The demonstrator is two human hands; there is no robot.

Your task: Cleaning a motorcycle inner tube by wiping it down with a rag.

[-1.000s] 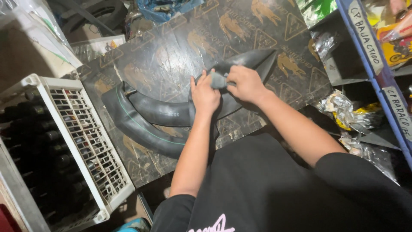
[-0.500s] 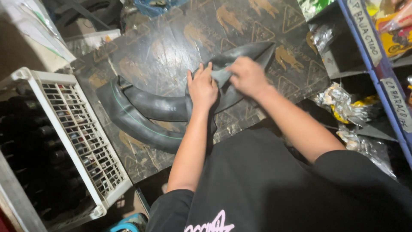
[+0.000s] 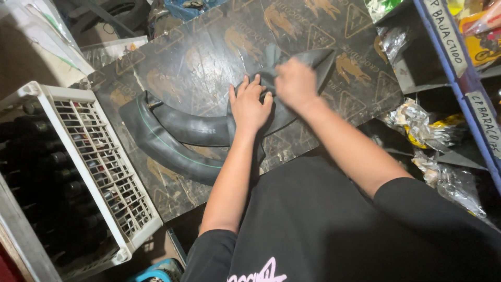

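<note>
A black rubber inner tube lies flattened and folded on a dark patterned board. My left hand presses flat on the tube near its fold, fingers spread. My right hand, blurred, rests on the tube's right part just beside the left hand, fingers curled over the rubber. Whether it grips the tube cannot be told. The tube's far right end points up toward the shelf.
A white plastic crate with a grid of compartments holding dark bottles stands at the left. A blue-edged shelf with packaged goods runs along the right. Crinkled plastic bags lie below the shelf. Dark rubber items sit at the top.
The right hand slid left along the tube toward the left hand. The left hand flattened and spread its fingers on the rubber. The view shifted slightly.
</note>
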